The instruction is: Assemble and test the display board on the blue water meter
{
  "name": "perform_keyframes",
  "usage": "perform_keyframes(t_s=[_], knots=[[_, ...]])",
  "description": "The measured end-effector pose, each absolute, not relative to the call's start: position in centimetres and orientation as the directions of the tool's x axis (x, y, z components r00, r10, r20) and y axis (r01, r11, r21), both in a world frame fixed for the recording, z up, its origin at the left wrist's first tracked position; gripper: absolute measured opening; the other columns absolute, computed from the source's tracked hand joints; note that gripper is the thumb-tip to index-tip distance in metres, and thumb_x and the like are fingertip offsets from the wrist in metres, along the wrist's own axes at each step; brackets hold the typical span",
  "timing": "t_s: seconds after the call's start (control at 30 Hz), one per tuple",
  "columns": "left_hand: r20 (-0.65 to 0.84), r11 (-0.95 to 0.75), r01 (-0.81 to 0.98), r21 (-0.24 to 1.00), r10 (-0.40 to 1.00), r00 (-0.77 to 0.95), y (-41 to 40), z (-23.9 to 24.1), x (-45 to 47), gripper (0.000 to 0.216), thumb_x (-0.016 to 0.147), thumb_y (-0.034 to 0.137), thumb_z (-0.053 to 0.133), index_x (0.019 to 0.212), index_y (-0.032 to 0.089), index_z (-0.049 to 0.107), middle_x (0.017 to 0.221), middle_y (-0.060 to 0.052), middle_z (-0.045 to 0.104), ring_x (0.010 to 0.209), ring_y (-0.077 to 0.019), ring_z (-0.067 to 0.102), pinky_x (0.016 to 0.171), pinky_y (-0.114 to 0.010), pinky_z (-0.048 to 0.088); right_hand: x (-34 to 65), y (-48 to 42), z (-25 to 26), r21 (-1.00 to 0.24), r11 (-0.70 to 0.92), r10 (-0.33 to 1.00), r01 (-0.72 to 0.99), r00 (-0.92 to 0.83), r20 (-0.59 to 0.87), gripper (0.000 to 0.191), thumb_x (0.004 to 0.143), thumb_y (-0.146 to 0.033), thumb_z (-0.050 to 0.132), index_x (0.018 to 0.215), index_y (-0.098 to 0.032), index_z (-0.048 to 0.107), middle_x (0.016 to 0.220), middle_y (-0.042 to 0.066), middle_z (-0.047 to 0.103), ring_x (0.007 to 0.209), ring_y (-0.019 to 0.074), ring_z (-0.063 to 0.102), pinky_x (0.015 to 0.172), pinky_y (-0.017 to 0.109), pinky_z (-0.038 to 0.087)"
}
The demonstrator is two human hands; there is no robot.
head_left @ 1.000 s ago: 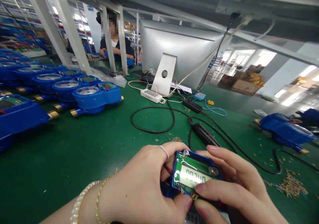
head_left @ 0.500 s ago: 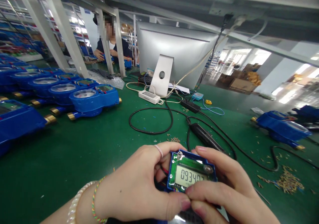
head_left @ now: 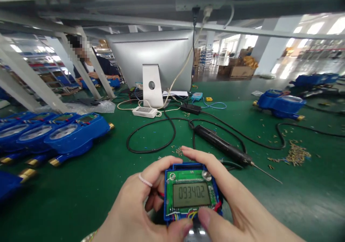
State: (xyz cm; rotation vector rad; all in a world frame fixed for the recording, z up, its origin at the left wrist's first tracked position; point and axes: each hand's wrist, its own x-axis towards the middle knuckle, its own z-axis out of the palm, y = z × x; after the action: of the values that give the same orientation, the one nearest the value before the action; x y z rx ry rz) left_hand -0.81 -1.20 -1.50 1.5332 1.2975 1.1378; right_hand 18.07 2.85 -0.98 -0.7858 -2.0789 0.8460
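Between my two hands is a blue water meter [head_left: 167, 184], its open electronics end facing me. The green circuit board [head_left: 170, 195] inside carries an LCD screen [head_left: 191, 194] with digits on it. My left hand [head_left: 132, 202] is closed around the left side, its thumb at the near edge. My right hand [head_left: 229, 195] grips the right side, its thumb pressed by the yellow and red wires [head_left: 193, 214] below the screen. The lower part of the meter is mostly hidden by my thumbs and the frame edge. Beyond my right hand lies a black electric screwdriver [head_left: 221, 145].
Several blue water meters [head_left: 72, 138] stand in a row at left; another [head_left: 280, 103] lies at right. Loose screws form a pile [head_left: 298, 153] on the green table. A monitor [head_left: 153, 55], cables and a white adapter [head_left: 145, 111] stand ahead. A person [head_left: 94, 68] works behind the frame.
My view has swung to the right. My right fingers have shifted off the screen, so the whole display shows, and the wires beneath it are now visible. The meter stays in both hands.
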Motion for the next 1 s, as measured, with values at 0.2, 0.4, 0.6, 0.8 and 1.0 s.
perform_keyframes(t_s=[0.2,0.4,0.6,0.8,1.0], knots=[[0.186,-0.206,0.365,0.908,0.978,0.090,-1.6,-1.4,-1.0,0.072,0.060,0.031,0.081,0.124,0.027,0.048,0.073,0.001,0.059,0.063,-0.0172,0.060,0.074,-0.034,0.058,17.8,2.2,1.2,-0.857,0.451,0.793,0.250,-0.552,0.257,0.058,0.070,-0.011,0.053,0.124,-0.028,0.042,0.120,0.000,0.061,0.111,0.0179,0.060,0.085,0.028,0.056],[0.235,-0.247,0.369,0.896,0.969,0.077,-1.5,-1.3,-0.4,0.072,0.060,0.031,0.082,0.124,0.027,0.049,0.079,-0.001,0.062,0.059,-0.0152,0.058,0.072,-0.032,0.059,17.4,2.4,1.6,-0.863,0.448,0.807,0.232,-0.519,0.280,0.055,0.069,-0.009,0.054,0.120,-0.027,0.045,0.115,-0.001,0.063,0.105,0.0155,0.063,0.082,0.023,0.056],[0.258,-0.277,0.353,0.894,0.961,0.099,-1.3,-1.3,-0.3,0.073,0.060,0.030,0.081,0.125,0.032,0.047,0.068,0.004,0.057,0.046,-0.0095,0.048,0.065,-0.030,0.059,17.6,2.3,1.0,-0.858,0.492,0.764,0.148,-0.546,0.344,0.056,0.068,-0.009,0.054,0.120,-0.026,0.043,0.110,0.001,0.065,0.096,0.0157,0.067,0.077,0.020,0.057],[0.241,-0.254,0.342,0.905,0.967,0.081,-1.4,-1.2,0.1,0.074,0.058,0.030,0.083,0.124,0.031,0.049,0.065,0.005,0.052,0.043,-0.0078,0.045,0.062,-0.027,0.059,18.5,1.9,0.7,-0.854,0.479,0.763,0.201,-0.576,0.293,0.067,0.073,-0.006,0.057,0.132,-0.033,0.038,0.118,0.002,0.065,0.095,0.0193,0.069,0.075,0.022,0.058],[0.357,-0.380,0.351,0.856,0.925,0.131,-1.0,-1.7,0.0,0.071,0.065,0.030,0.079,0.126,0.035,0.042,0.067,0.006,0.056,0.042,-0.0068,0.047,0.057,-0.022,0.058,18.2,2.3,0.5,-0.858,0.473,0.761,0.198,-0.582,0.286,0.069,0.075,-0.006,0.056,0.135,-0.032,0.034,0.119,0.004,0.064,0.098,0.0206,0.068,0.076,0.024,0.058]])
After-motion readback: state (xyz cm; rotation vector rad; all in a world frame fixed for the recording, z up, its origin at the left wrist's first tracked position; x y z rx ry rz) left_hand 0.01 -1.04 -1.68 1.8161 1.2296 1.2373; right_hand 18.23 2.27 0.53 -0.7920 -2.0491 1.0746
